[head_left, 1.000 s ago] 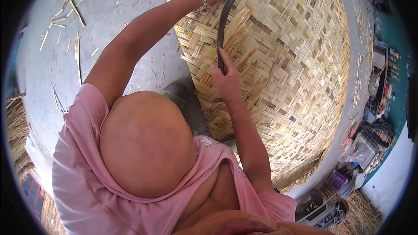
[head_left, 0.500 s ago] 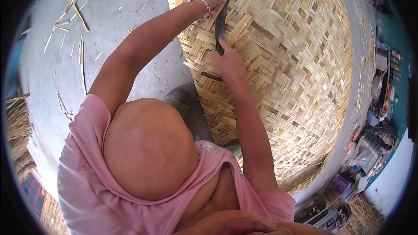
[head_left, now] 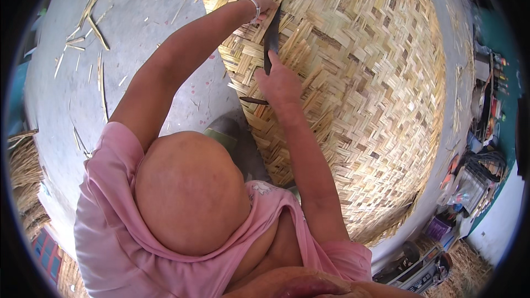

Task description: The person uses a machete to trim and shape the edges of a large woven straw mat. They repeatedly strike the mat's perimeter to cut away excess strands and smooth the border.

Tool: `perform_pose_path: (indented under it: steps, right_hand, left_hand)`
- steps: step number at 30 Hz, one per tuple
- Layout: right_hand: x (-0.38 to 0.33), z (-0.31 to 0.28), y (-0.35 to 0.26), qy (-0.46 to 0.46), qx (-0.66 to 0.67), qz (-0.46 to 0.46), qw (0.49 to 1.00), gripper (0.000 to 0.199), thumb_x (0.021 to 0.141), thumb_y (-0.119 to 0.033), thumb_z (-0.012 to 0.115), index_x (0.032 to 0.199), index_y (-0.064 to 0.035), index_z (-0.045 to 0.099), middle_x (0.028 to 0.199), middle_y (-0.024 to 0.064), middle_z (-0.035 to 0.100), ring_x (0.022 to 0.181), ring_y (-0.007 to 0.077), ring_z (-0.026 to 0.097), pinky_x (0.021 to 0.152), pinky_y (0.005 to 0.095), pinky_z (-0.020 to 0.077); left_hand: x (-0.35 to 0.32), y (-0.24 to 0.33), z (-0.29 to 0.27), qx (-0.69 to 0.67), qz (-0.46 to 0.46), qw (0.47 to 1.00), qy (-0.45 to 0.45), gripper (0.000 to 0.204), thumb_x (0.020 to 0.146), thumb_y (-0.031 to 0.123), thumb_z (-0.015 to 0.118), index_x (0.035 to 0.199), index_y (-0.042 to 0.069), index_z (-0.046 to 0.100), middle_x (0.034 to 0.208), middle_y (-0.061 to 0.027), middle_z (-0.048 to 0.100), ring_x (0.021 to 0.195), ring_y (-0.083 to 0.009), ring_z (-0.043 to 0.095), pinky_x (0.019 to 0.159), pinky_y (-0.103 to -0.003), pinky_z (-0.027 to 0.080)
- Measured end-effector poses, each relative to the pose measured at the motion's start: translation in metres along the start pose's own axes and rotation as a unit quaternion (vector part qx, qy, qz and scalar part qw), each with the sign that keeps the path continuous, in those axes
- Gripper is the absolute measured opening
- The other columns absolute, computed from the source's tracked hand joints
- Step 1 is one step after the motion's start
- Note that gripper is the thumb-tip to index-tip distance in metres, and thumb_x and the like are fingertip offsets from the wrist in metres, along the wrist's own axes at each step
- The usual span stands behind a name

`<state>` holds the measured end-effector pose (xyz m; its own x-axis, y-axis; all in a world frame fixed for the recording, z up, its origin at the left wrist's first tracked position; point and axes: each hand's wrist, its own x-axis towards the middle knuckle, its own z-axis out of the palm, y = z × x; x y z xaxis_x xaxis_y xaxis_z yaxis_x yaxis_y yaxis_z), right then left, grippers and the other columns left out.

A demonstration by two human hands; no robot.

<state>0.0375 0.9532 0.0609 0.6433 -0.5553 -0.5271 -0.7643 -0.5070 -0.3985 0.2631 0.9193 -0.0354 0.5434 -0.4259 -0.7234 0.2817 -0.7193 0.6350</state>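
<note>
A large mat woven from flat pale-yellow strips [head_left: 381, 83] lies on the floor in front of me. My right hand [head_left: 280, 85] is closed around a dark, slightly curved knife [head_left: 272, 36]; its blade points away from me over the mat, and a dark end pokes out on the near side of the fist. At the mat's far left part, my left hand [head_left: 263, 5], with a silvery bangle at the wrist, is closed on a strip next to the blade tip. The fingers there are partly hidden. Loose strip ends [head_left: 295, 49] stick up just right of the blade.
Cut strips [head_left: 98, 33] are scattered over the grey floor [head_left: 132, 33] on the left. Bundled straw [head_left: 25, 182] stands at the left rim. Along the right wall are a purple container [head_left: 439, 227], dark coiled cable [head_left: 486, 165] and mixed household items.
Both hands and the knife have shifted slightly left in the view, and the mat appears shifted left too. Each hand keeps its grip.
</note>
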Motion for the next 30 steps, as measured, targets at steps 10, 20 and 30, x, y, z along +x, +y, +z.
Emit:
perform_pose_path:
  steps: [10, 20, 30]
  right_hand:
    - [0.001, -0.004, 0.003, -0.019, 0.000, 0.026, 0.999, 0.065, 0.083, -0.038, 0.058, 0.143, -0.0190, 0.042, 0.096, 0.0190, 0.070, 0.092, 0.0373, 0.067, 0.083, 0.0496, 0.0520]
    - [0.006, -0.007, 0.002, -0.026, -0.076, 0.019, 0.997, 0.062, 0.087, -0.037, 0.055, 0.144, -0.0170, 0.040, 0.089, 0.0168, 0.070, 0.083, 0.0362, 0.069, 0.074, 0.0487, 0.0539]
    - [-0.088, -0.054, 0.040, -0.174, -0.034, 0.022, 0.984, 0.061, 0.085, -0.037, 0.057, 0.142, -0.0170, 0.045, 0.096, 0.0191, 0.069, 0.087, 0.0377, 0.066, 0.083, 0.0426, 0.0511]
  left_hand:
    - [-0.016, 0.007, -0.013, -0.011, -0.001, 0.998, -0.066, 0.035, 0.080, 0.036, 0.077, 0.088, 0.004, 0.064, 0.073, -0.0033, 0.058, 0.043, -0.0103, 0.046, 0.046, -0.029, 0.051]
    - [-0.028, 0.009, 0.000, 0.300, 0.140, 0.941, 0.070, 0.042, 0.087, 0.046, 0.063, 0.083, 0.005, 0.071, 0.090, -0.0161, 0.071, 0.075, -0.0252, 0.069, 0.067, -0.039, 0.055]
    - [-0.016, -0.003, -0.008, 0.494, 0.260, 0.820, 0.125, 0.043, 0.085, 0.051, 0.060, 0.100, 0.012, 0.069, 0.088, -0.0154, 0.071, 0.083, -0.0338, 0.068, 0.073, -0.045, 0.053]
